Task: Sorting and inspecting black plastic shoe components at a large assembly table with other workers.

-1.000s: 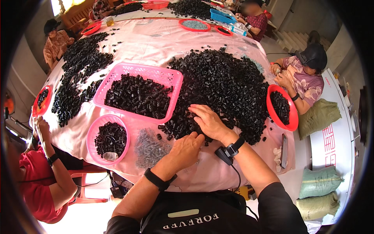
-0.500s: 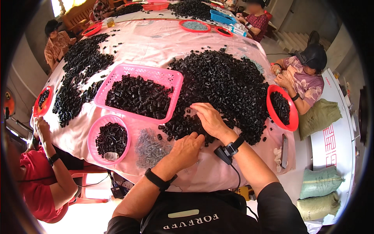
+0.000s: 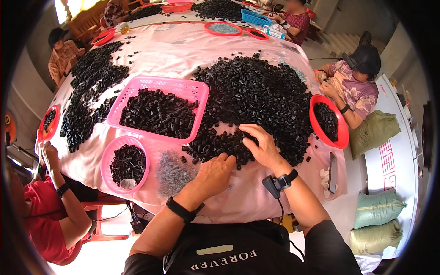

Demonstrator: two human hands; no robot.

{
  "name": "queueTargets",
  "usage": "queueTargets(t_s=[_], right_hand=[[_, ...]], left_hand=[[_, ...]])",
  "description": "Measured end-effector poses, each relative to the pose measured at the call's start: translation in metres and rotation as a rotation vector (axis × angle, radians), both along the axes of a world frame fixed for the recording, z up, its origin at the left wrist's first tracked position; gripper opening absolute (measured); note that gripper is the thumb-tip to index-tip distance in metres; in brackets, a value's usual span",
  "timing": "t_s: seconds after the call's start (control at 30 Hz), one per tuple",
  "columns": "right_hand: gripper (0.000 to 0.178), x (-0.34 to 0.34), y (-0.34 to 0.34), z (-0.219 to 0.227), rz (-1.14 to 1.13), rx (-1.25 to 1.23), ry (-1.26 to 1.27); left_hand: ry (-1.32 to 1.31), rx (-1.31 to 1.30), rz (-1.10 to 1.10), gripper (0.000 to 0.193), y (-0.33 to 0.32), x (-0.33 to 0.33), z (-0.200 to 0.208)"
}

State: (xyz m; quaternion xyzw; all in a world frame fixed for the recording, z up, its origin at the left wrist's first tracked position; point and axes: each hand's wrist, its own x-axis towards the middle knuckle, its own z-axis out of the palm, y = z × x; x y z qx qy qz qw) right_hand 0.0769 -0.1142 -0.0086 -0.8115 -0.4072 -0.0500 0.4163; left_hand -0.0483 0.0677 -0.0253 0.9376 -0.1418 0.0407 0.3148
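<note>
A large pile of small black plastic pieces [image 3: 256, 101] covers the middle of the table. At its near edge, my right hand [image 3: 265, 149] hovers over or touches the pieces, its thumb and fingers apart. Beside it, my left hand [image 3: 213, 175] lies back upward with its fingers curled in; their tips are hidden, so anything between them does not show. A heap of small clear or silvery pieces [image 3: 172, 174] sits just left of that hand. Farther left stands a round pink basket [image 3: 105, 158] of black parts. Beyond it is a rectangular pink basket [image 3: 205, 107] holding more black pieces.
A red bowl [image 3: 344, 130] of black pieces stands right of the pile, near a person in a floral shirt [image 3: 355, 89]. A grey bar-shaped object [image 3: 332, 172] lies at the right edge. A person in red [image 3: 41, 206] sits close on the left.
My right hand has shifted right and toward me, its thumb and fingers spreading wider apart. My left hand stays nearly in place. The whole view has slid slightly left.
</note>
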Motion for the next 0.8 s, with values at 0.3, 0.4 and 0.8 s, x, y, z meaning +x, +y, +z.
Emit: queueTargets(t_s=[0.3, 0.4, 0.8], right_hand=[[0.097, -0.022, -0.026, -0.012, 0.018, -0.247, -0.049], [0.106, -0.023, -0.02, -0.013, 0.019, -0.319, -0.052], [0.051, 0.001, -0.016, -0.03, -0.014, -0.089, -0.046]], left_hand=[[-0.03, 0.007, -0.03, 0.028, 0.004, 0.003, -0.001], [-0.005, -0.029, -0.03, 0.023, 0.007, 0.007, 0.003], [-0.286, -0.242, 0.098, 0.017, 0.023, 0.049, 0.021]])
